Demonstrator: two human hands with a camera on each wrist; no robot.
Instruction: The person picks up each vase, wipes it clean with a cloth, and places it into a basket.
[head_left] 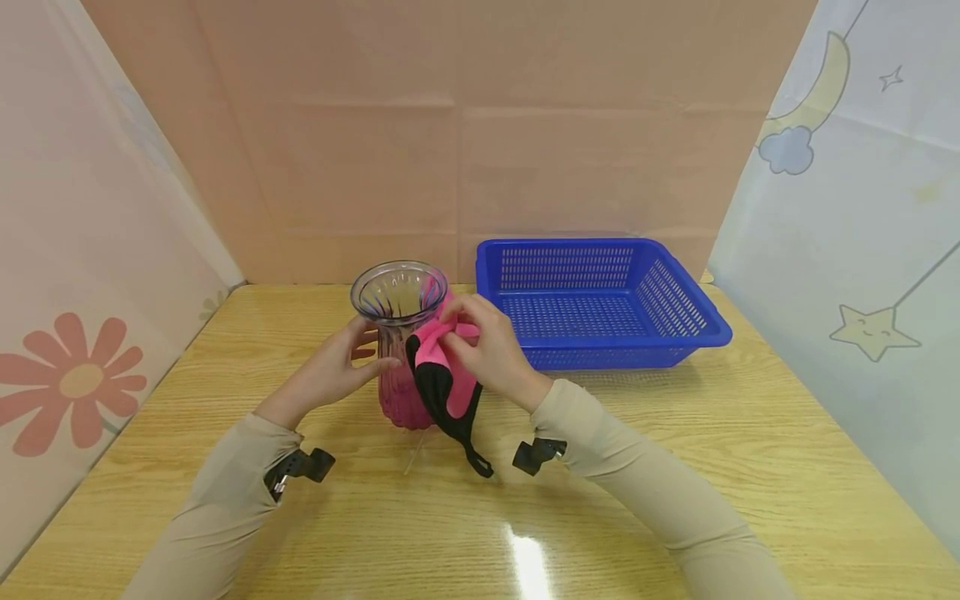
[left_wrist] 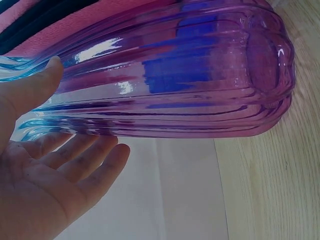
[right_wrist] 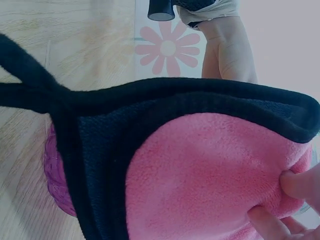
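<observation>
A ribbed glass vase (head_left: 397, 392), clear at the top and pink-purple lower down, stands upright on the table. My left hand (head_left: 337, 362) steadies its left side, thumb in front and fingers behind; in the left wrist view the thumb (left_wrist: 47, 77) lies against the glass (left_wrist: 200, 112). With thumb and fingers, my right hand (head_left: 491, 346) pinches a pink cloth with black trim (head_left: 459, 392) at the vase's right side, just below the rim. The cloth hangs down, its black loop (head_left: 480, 464) lowest. In the right wrist view the cloth (right_wrist: 200, 170) covers most of the vase.
A blue plastic basket (head_left: 600, 360) with slotted walls stands behind my right hand, near the back wall. The wooden table (head_left: 420, 533) runs between patterned side panels (head_left: 862, 217) and a plain backdrop (head_left: 450, 150). Small black wrist cameras (head_left: 318, 465) are strapped to both sleeves.
</observation>
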